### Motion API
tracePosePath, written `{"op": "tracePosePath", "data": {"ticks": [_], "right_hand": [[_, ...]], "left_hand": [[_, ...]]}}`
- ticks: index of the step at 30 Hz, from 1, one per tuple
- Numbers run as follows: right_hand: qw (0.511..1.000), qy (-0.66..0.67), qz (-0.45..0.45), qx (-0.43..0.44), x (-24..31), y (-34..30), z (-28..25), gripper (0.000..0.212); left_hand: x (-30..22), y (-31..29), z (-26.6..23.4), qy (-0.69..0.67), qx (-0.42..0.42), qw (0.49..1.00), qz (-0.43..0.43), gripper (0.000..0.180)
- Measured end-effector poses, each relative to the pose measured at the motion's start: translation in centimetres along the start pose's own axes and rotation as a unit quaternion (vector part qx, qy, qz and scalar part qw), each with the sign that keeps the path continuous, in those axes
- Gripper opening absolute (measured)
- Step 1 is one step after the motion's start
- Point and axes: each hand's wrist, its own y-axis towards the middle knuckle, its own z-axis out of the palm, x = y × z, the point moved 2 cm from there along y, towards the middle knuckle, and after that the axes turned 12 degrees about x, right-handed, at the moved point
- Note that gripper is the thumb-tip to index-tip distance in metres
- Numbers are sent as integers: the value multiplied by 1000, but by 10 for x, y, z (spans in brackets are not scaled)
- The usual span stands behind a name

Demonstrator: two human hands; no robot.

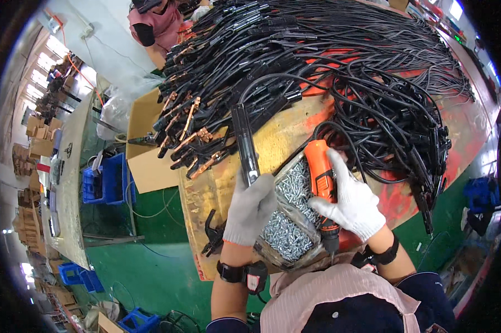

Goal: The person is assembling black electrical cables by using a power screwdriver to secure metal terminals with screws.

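Note:
My left hand, in a grey glove, is closed around the lower end of a long black tubular handle. A black cable runs out of the handle's far end toward the heap on the right. My right hand, in a white glove, grips an orange and black cordless screwdriver whose chuck points back toward me. Between my hands lie small silver screws in an open plastic bag, split into two piles. Black clamp-like pieces lie on the table beside my left wrist.
Black cables with copper-jawed ends cover the far table. A tangled heap of black cables lies to the right. A cardboard box and a blue crate stand left. Another person is at the far left.

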Motion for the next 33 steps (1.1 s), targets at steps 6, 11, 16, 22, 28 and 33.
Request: {"op": "tracePosePath", "data": {"ticks": [6, 11, 16, 22, 28, 33], "right_hand": [[932, 349, -96, -14, -23, -7, 8, 88], [655, 679, -329, -49, 3, -8, -19, 72], [588, 672, -450, -13, 51, -17, -19, 86], [711, 530, -425, -180, 64, -11, 9, 94], [711, 584, -375, -116, 19, -1, 22, 79], [727, 578, -352, -115, 56, 0, 16, 88]], "left_hand": [[-5, -4, 16, 36, -70, 996, -46, 56], [5, -1, -11, -57, 70, 996, -24, 55], [0, -5, -14, -98, 59, 993, -14, 36], [3, 1, -20, -118, 99, 988, -9, 36], [4, 3, -17, -58, 27, 997, -35, 51], [1, 5, -12, -45, 10, 998, -46, 45]]}}
